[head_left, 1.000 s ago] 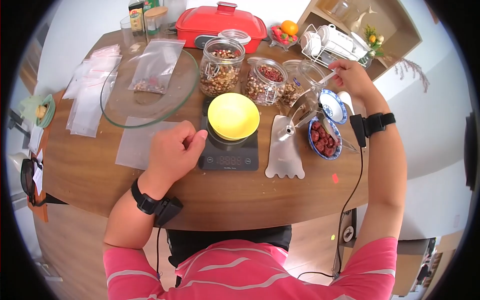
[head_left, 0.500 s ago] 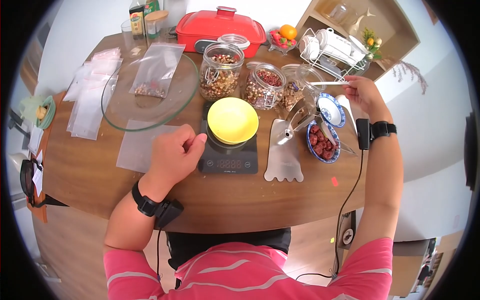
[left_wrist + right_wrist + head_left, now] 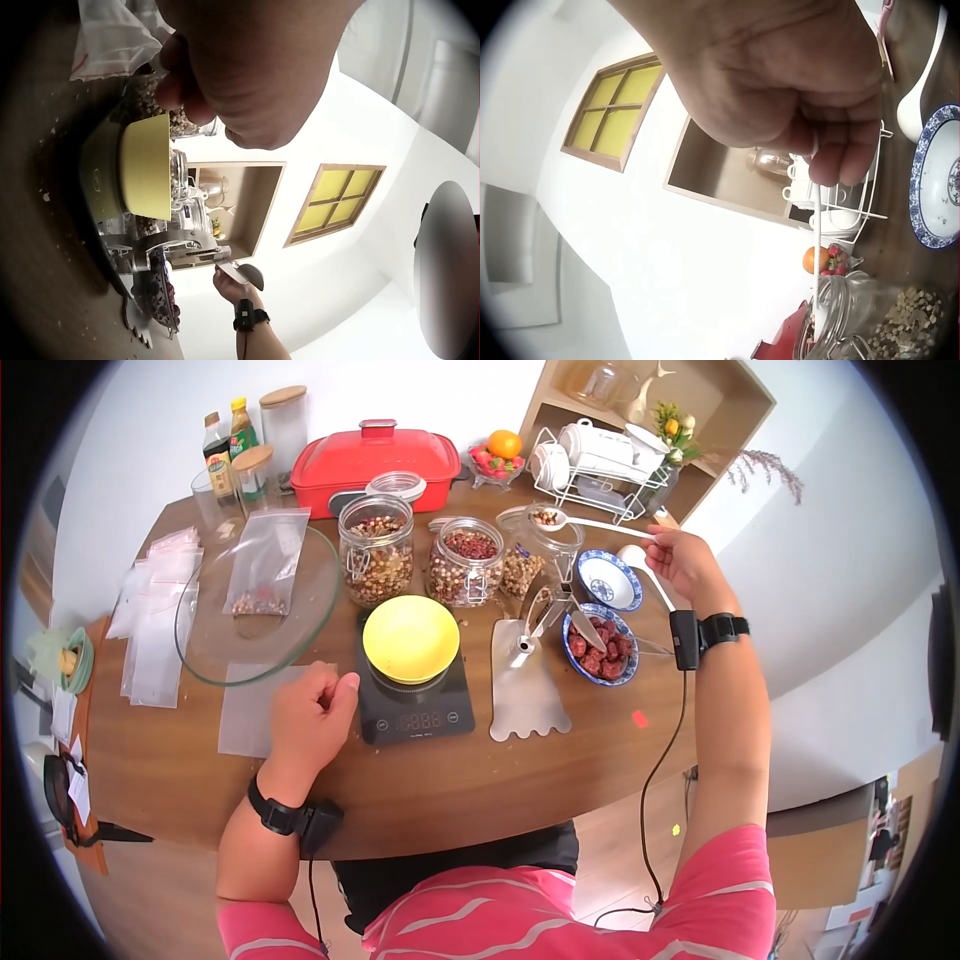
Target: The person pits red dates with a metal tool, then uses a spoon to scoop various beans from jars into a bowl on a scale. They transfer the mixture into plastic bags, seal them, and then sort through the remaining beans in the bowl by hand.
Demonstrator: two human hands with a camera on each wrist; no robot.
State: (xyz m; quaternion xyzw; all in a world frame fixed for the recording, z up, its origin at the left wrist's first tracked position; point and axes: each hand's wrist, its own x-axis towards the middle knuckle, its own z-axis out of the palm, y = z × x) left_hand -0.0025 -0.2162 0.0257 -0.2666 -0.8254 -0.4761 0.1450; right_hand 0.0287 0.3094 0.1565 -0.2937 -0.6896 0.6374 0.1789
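The right hand [image 3: 685, 565] pinches the handle of a white spoon [image 3: 602, 526], whose bowl, with mixed grains in it, is over the open third jar [image 3: 524, 568]. In the right wrist view, the fingers bend round the spoon handle [image 3: 817, 232]. My left hand [image 3: 308, 722] rests curled beside the black scale [image 3: 415, 710], partly over a flat clear bag [image 3: 246, 710], holding nothing visible. A yellow bowl [image 3: 411, 639] sits on the scale. Two more open jars of grains, a tall one [image 3: 376, 565] and a shorter one [image 3: 466, 568], stand behind it.
Right of the scale are a metal stand [image 3: 528, 695], a bowl of red dates [image 3: 612, 670], a blue-white bowl [image 3: 610, 582] and another white spoon [image 3: 632, 556]. A glass plate [image 3: 210, 670] bearing a filled bag is at left; a red cooker [image 3: 375, 465] stands behind.
The spoon's bowl, with grains in it, has come into view above the third jar. My left hand stays curled beside the scale. The head view has shifted.
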